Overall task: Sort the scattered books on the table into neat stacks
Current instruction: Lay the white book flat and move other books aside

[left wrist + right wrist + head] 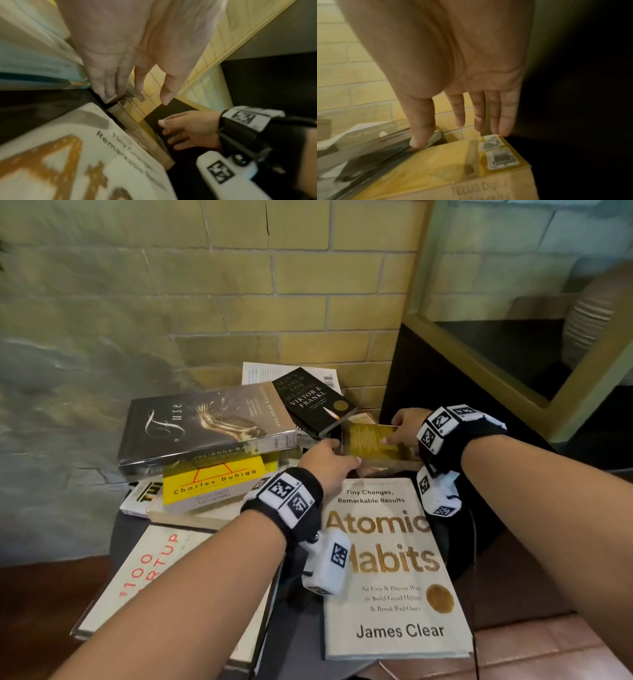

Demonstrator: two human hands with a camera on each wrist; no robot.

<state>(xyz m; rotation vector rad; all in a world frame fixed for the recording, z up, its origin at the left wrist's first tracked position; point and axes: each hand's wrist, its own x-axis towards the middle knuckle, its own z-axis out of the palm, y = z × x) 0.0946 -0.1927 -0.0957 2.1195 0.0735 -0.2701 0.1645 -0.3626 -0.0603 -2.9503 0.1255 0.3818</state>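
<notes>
Head view: both forearms reach forward to table's far right edge. Left hand [327, 460] and right hand [406, 428] hold opposite ends of yellow book [371, 440], beyond Atomic Habits book [387, 570].

Left wrist view: left fingers [109, 86] relaxed, tips on book corner.

Right wrist view: right fingers [505, 115] straight, thumb down at the yellow book's far edge; full grip unclear.

Glossy plastic-jacketed Fuse book [205, 422]; matt paper Atomic Habits cover [394, 570]; rough painted brick wall [239, 285]
</notes>
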